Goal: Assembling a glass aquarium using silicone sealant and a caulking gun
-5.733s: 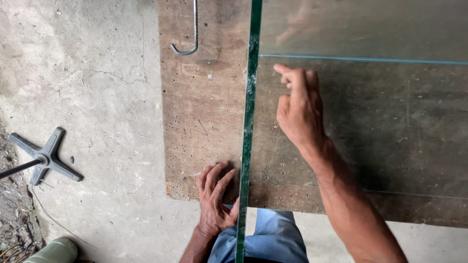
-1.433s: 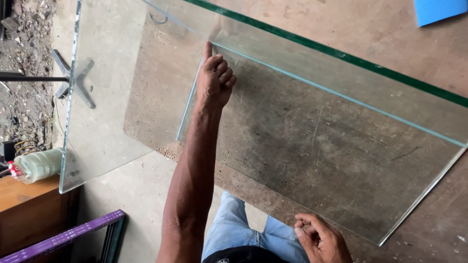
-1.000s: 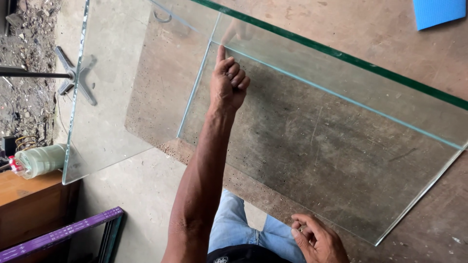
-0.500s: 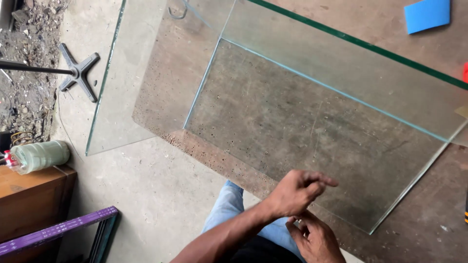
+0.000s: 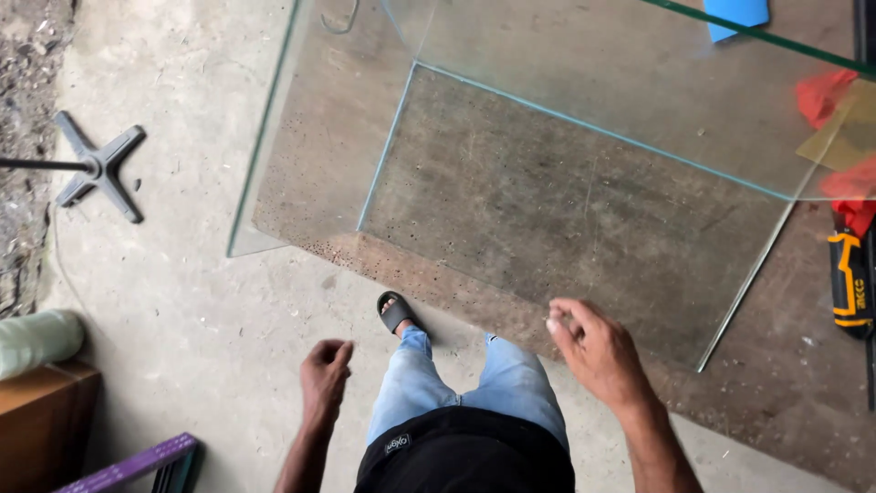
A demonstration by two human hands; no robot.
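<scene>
Concrete floor carries a brown wooden board, and on the board stands a clear glass tank with green-tinted edges, its bottom pane flat on the wood and its upright walls rising toward the camera. Both hands hang free of the glass, well apart from each other: the right hand hovers just over the tank's near edge, fingers loosely curled with something small and pale pinched at the tips, and the left hand hangs empty and half-curled above bare concrete. A black metal cross-shaped stand lies at the floor's left edge; a yellow-and-black power tool rests at the board's right edge.
</scene>
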